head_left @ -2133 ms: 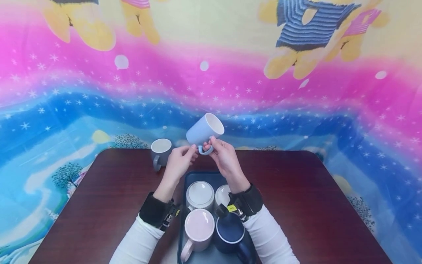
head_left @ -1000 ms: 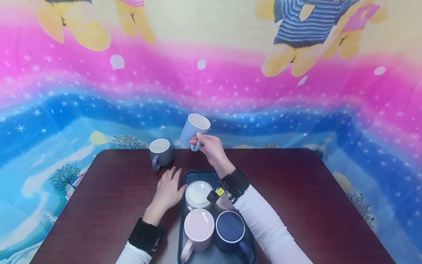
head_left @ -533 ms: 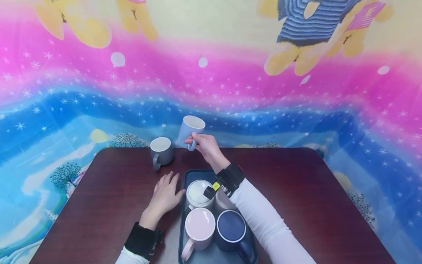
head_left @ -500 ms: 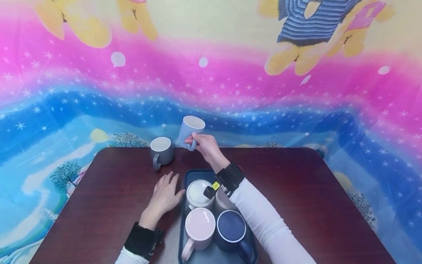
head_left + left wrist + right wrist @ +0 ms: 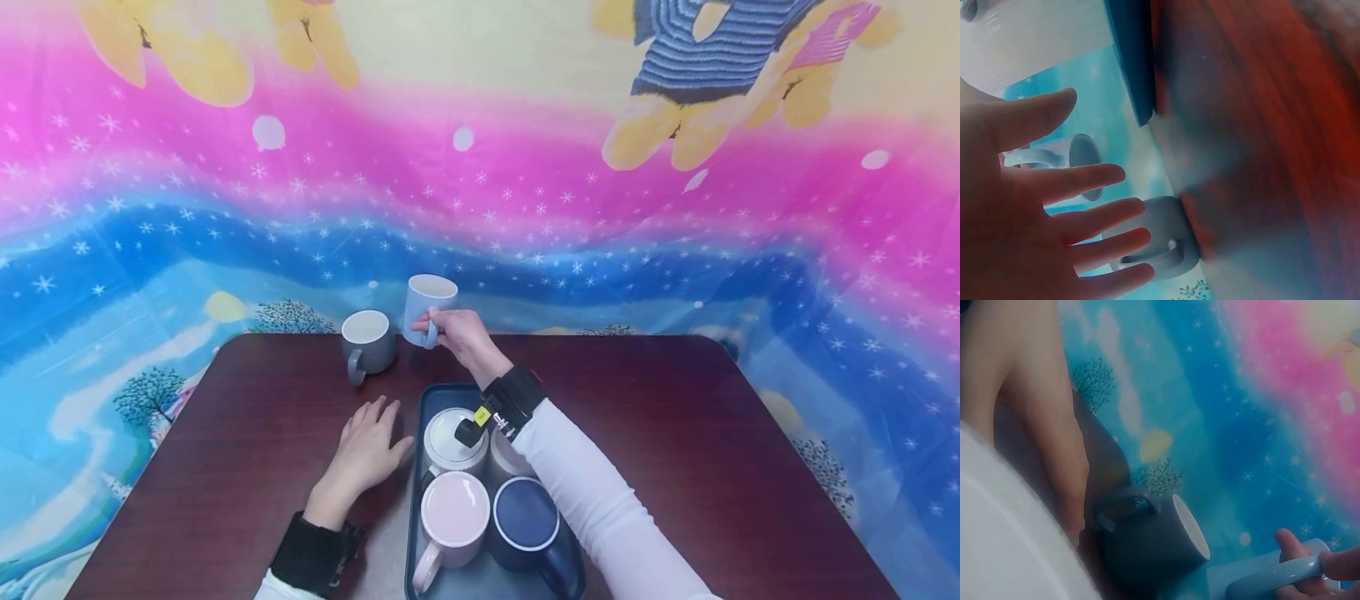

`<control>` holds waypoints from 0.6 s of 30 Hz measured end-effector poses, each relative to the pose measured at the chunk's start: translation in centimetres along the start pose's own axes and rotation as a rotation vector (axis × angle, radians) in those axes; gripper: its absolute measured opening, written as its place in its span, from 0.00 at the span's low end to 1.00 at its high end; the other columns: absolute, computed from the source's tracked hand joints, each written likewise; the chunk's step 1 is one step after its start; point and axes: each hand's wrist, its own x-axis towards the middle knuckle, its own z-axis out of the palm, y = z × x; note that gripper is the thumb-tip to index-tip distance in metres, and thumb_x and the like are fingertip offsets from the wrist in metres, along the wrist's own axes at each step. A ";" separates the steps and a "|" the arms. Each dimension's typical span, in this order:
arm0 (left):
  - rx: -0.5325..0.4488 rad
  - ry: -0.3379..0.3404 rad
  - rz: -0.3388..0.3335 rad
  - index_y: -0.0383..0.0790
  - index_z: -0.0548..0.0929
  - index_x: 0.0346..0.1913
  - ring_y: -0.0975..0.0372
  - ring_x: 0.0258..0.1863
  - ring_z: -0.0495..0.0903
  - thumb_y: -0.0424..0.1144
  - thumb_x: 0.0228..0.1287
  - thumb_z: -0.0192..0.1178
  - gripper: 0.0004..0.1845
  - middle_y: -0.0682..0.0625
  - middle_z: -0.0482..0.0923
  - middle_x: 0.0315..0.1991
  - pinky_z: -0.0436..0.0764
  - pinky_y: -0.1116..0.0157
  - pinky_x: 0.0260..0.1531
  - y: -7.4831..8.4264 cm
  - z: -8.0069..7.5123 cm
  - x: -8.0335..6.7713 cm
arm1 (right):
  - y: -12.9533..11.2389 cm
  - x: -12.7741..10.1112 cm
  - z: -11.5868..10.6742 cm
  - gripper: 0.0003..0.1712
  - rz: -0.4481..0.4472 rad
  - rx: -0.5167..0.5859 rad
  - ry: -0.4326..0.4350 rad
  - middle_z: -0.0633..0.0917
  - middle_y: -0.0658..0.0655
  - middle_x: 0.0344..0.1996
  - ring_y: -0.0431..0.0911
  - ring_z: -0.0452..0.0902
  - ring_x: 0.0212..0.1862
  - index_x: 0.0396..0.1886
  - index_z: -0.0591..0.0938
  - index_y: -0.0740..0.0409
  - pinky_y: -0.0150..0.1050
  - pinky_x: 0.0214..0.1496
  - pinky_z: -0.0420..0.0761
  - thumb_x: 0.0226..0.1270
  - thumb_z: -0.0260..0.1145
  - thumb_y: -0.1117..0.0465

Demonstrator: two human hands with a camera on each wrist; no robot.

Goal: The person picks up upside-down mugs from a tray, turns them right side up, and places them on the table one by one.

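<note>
Near the table's back edge my right hand (image 5: pixel 465 337) pinches the handle of a light blue mug (image 5: pixel 420 304) with a white inside. The mug is upright, and the left wrist view shows its base (image 5: pixel 1090 172) off the table. Just left of it a dark grey mug (image 5: pixel 377 354) stands upright on the table, apart from the blue one, its handle towards me. My left hand (image 5: pixel 367 446) holds nothing; its fingers are straight and spread, palm down, with the thumb close to the left rim of the dark blue tray (image 5: pixel 424 404).
On the tray are a white mug (image 5: pixel 446 429), a pink mug (image 5: pixel 453 508), a navy mug (image 5: pixel 525 512) and a greyish mug (image 5: pixel 510 457) partly hidden by my right wrist. A printed cloth (image 5: pixel 525 275) hangs behind the dark wooden table (image 5: pixel 675 450).
My left hand has left the light blue mug's handle and drawn back beside the tray. My right hand has moved the mug left and down, turning it from tilted to upright.
</note>
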 end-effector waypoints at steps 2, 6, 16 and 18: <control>-0.002 -0.003 -0.003 0.32 0.65 0.67 0.38 0.68 0.56 0.46 0.62 0.61 0.35 0.32 0.58 0.69 0.56 0.38 0.65 -0.1 0.0 -0.1 | 0.1 0.2 0.1 0.18 0.010 0.001 0.005 0.83 0.66 0.48 0.50 0.76 0.59 0.51 0.80 0.70 0.43 0.66 0.70 0.72 0.55 0.61; 0.000 -0.007 -0.009 0.32 0.65 0.67 0.38 0.68 0.56 0.47 0.62 0.61 0.35 0.32 0.58 0.69 0.56 0.38 0.64 -0.3 0.0 -0.2 | 0.4 0.8 0.3 0.17 0.036 0.004 -0.001 0.83 0.67 0.48 0.50 0.75 0.60 0.51 0.80 0.71 0.43 0.66 0.70 0.72 0.55 0.62; 0.010 -0.011 -0.015 0.31 0.66 0.67 0.38 0.68 0.56 0.47 0.62 0.61 0.35 0.32 0.59 0.69 0.56 0.38 0.65 -0.6 -0.2 -0.6 | 1.0 2.0 0.6 0.16 0.087 -0.003 -0.029 0.82 0.69 0.49 0.53 0.79 0.56 0.49 0.80 0.73 0.42 0.63 0.74 0.71 0.56 0.64; 0.013 -0.009 -0.012 0.31 0.66 0.66 0.37 0.68 0.56 0.47 0.62 0.61 0.34 0.32 0.59 0.68 0.56 0.38 0.65 -0.7 -0.2 -0.7 | 1.1 2.2 0.6 0.16 0.099 -0.014 -0.025 0.82 0.68 0.48 0.52 0.79 0.56 0.49 0.80 0.72 0.42 0.63 0.73 0.71 0.56 0.63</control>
